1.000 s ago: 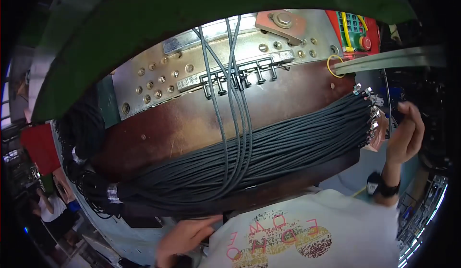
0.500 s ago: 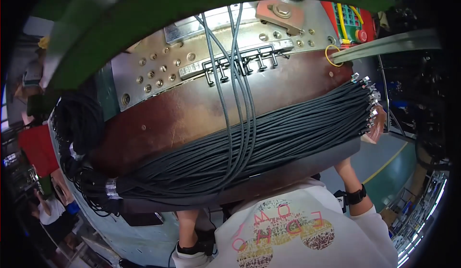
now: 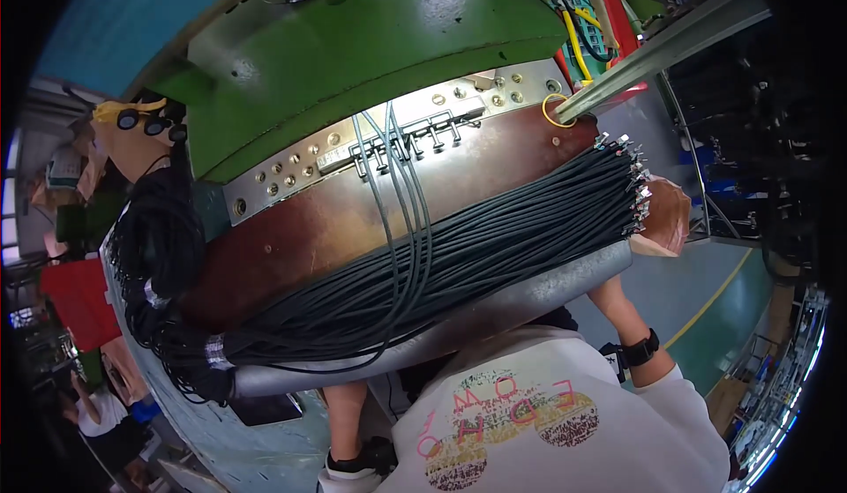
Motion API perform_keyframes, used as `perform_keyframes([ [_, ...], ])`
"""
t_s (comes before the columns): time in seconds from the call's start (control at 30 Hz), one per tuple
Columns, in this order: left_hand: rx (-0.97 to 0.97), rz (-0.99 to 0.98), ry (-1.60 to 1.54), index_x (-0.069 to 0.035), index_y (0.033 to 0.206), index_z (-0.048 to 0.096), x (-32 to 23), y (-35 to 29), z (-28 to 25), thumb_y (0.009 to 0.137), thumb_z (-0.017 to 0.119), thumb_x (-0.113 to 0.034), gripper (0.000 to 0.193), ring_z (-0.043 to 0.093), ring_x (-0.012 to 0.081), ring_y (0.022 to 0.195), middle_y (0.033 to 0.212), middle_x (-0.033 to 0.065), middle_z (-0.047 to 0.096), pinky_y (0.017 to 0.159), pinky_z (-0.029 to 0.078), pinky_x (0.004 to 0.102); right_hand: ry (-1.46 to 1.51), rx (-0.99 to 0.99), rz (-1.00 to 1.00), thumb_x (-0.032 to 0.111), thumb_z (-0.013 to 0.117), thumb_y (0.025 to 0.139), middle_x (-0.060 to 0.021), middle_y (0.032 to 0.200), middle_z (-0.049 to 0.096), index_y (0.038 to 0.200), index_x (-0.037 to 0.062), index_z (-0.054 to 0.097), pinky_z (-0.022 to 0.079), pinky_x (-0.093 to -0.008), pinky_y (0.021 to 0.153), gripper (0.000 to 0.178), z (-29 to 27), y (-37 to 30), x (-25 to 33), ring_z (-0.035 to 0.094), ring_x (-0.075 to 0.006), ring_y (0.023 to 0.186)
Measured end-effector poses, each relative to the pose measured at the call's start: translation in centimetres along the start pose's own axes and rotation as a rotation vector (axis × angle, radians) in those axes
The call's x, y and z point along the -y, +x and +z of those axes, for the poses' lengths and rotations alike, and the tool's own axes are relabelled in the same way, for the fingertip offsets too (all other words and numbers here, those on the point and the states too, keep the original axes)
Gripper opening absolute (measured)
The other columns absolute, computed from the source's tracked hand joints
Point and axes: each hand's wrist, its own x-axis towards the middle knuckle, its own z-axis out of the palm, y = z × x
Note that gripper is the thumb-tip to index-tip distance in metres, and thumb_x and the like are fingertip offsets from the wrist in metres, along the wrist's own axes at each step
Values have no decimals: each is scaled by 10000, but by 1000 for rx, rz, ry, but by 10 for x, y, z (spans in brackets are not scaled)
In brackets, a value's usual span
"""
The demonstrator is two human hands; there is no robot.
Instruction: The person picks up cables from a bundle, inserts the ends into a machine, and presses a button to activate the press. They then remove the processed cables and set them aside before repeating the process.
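A long bundle of black cables (image 3: 494,228) lies across a brown board (image 3: 326,219), with small metal connectors (image 3: 637,184) at its right end. Silver tape (image 3: 215,352) wraps the bundle near the left. Several cables (image 3: 410,210) run from the bundle up to a row of black T-shaped pieces (image 3: 415,144) on a metal bar. Both my forearms reach up beneath the board's near edge. That edge hides my left hand and my right hand, so their fingers and anything in them cannot be seen.
A green machine body (image 3: 371,60) overhangs the perforated metal plate (image 3: 296,162). A metal rail (image 3: 653,56) juts out at the upper right, beside a yellow loop (image 3: 558,111). Coiled black cables (image 3: 159,228) hang at the left. A brown cardboard-like piece (image 3: 666,217) stands beyond the connectors.
The view has shifted, bringing more of the green machine into sight and the cables further left in the picture. Both forearms stay under the board's edge, with the hands hidden.
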Motion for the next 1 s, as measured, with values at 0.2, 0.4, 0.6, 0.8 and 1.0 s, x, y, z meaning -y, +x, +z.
perform_keyframes([
  [0.2,491,639,-869,-49,1181,580,-47,11,-171,847,620,-338,444,552,343,1114,1195,144,594,934,441,400,-218,1272,-129,186,683,790,-135,973,661,1108,105,627,497,-372,811,333,-148,45,75,628,-318,924],
  [0.4,-386,919,-323,-76,1082,592,-119,115,-226,786,656,-337,400,562,275,1084,1111,93,611,977,393,450,-128,126,-770,218,666,782,-191,1203,551,1171,30,537,438,-396,920,451,-107,192,196,524,-348,1106],
  [0.6,-633,602,104,-117,814,683,-36,174,-230,830,579,-347,254,610,181,905,821,71,657,909,419,418,-107,-47,-992,334,621,817,-187,1079,594,1209,24,524,463,-380,856,510,-53,245,185,568,-341,968],
  [0.8,-530,273,125,-68,958,653,-6,178,-254,801,626,-284,268,602,261,874,896,97,634,814,443,422,-243,204,-848,366,585,841,-146,992,627,1174,56,571,496,-357,745,455,-68,231,182,613,-291,840],
  [1.0,-476,444,-98,-28,1010,617,-82,179,-207,759,679,-322,392,578,288,907,968,127,610,763,461,411,-227,-47,-1076,378,565,849,-104,899,632,1005,92,649,490,-374,650,337,-66,258,173,612,-275,749],
])
